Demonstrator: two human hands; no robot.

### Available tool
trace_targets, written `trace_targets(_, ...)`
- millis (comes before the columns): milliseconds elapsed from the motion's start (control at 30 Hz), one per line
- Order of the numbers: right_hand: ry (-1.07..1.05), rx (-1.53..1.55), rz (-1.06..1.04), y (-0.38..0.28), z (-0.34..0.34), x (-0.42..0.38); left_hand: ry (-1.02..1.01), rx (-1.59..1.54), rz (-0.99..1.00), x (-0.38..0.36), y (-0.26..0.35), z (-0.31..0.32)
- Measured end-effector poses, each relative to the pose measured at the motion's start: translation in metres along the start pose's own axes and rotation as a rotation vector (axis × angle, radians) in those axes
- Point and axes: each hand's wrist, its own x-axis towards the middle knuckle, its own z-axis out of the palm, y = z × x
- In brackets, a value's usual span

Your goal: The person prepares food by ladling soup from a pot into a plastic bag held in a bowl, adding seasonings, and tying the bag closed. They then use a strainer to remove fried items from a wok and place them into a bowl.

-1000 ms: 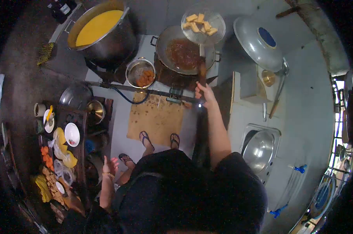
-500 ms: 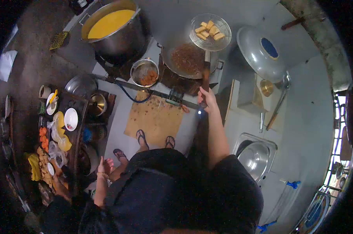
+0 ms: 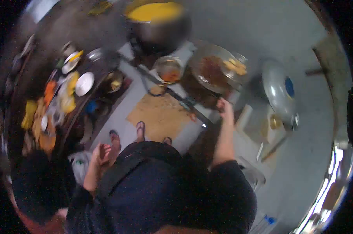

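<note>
My right hand (image 3: 224,107) is closed on the handle of a wire strainer, though blur hides most of that handle. Yellow fried pieces (image 3: 235,66) lie in the strainer, over the right side of a wok (image 3: 203,74) with brown oil. To the left of the wok, a metal bowl (image 3: 167,62) holds orange-brown bits. My left hand (image 3: 102,152) hangs low on the left, its fingers loosely apart and nothing visible in it.
A large pot (image 3: 160,29) of yellow liquid stands behind. On the left, a dark table holds a white bowl (image 3: 84,84), plates and food, with a person in black (image 3: 41,185) near it. A large grey lid (image 3: 277,87) leans on the right. Cardboard (image 3: 159,115) covers some floor.
The strainer with the fried pieces has come down from above the wok to its right side. The camera view has turned and blurred. My left hand's fingers look more curled.
</note>
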Motion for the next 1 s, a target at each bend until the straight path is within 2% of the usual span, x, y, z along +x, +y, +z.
trace_targets(33, 0.154, -0.123, 0.021, -0.016, 0.027, -0.036, -0.032, 0.032, 0.004, -0.004, -0.009, -0.01)
trace_targets(67, 0.151, -0.11, 0.046, -0.011, 0.024, -0.026, -0.055, 0.055, 0.016, 0.002, -0.021, -0.026)
trace_targets(100, -0.19, -0.04, 0.099, 0.012, -0.034, 0.034, -0.014, 0.17, -0.079, 0.009, -0.03, -0.039)
trace_targets(133, -0.18, -0.013, 0.167, 0.007, -0.027, 0.031, 0.014, 0.285, -0.19, 0.012, -0.033, -0.051)
trace_targets(167, -0.047, -0.086, 0.116, 0.008, -0.018, 0.033, -0.014, 0.405, -0.294, 0.009, -0.033, -0.057)
trace_targets(200, -0.137, -0.017, 0.139, 0.0, -0.007, 0.022, -0.055, 0.526, -0.397, 0.008, -0.033, -0.063)
trace_targets(233, -0.135, 0.022, 0.182, -0.005, -0.003, 0.02, -0.098, 0.575, -0.419, 0.011, -0.037, -0.066)
trace_targets(300, -0.137, 0.017, 0.164, -0.003, -0.008, 0.015, -0.13, 0.524, -0.347, 0.007, -0.052, -0.082)
trace_targets(333, -0.086, 0.008, 0.137, -0.008, 0.019, -0.023, -0.15, 0.493, -0.323, 0.006, -0.061, -0.089)
trace_targets(367, -0.258, -0.07, 0.109, -0.006, 0.016, -0.037, -0.167, 0.463, -0.303, 0.006, -0.072, -0.093)
trace_targets(400, -0.18, -0.171, 0.03, -0.012, 0.04, -0.071, -0.194, 0.428, -0.288, 0.005, -0.083, -0.098)
trace_targets(433, -0.318, -0.321, -0.052, -0.014, 0.039, -0.076, -0.22, 0.401, -0.276, 0.004, -0.095, -0.104)
trace_targets(467, -0.077, -0.239, -0.072, -0.021, 0.092, -0.13, -0.24, 0.374, -0.265, 0.001, -0.103, -0.111)
trace_targets(533, -0.304, -0.405, -0.078, -0.04, 0.154, -0.18, -0.271, 0.319, -0.248, -0.001, -0.12, -0.127)
trace_targets(567, -0.306, -0.414, -0.082, -0.045, 0.189, -0.2, -0.279, 0.29, -0.229, -0.002, -0.126, -0.136)
trace_targets(700, -0.649, -0.542, 0.023, -0.036, 0.342, -0.256, -0.267, 0.189, -0.135, -0.002, -0.15, -0.171)
trace_targets(867, -0.984, -0.68, 0.084, 0.042, 0.535, -0.263, -0.23, 0.105, -0.077, -0.018, -0.188, -0.217)
trace_targets(900, -1.035, -0.683, 0.143, 0.063, 0.572, -0.265, -0.236, 0.102, -0.078, -0.025, -0.192, -0.224)
trace_targets(933, -1.173, -0.692, 0.232, 0.085, 0.608, -0.259, -0.242, 0.119, -0.083, -0.029, -0.196, -0.233)
trace_targets(1000, -1.147, -0.747, 0.314, 0.14, 0.68, -0.255, -0.259, 0.203, -0.091, -0.032, -0.197, -0.259)
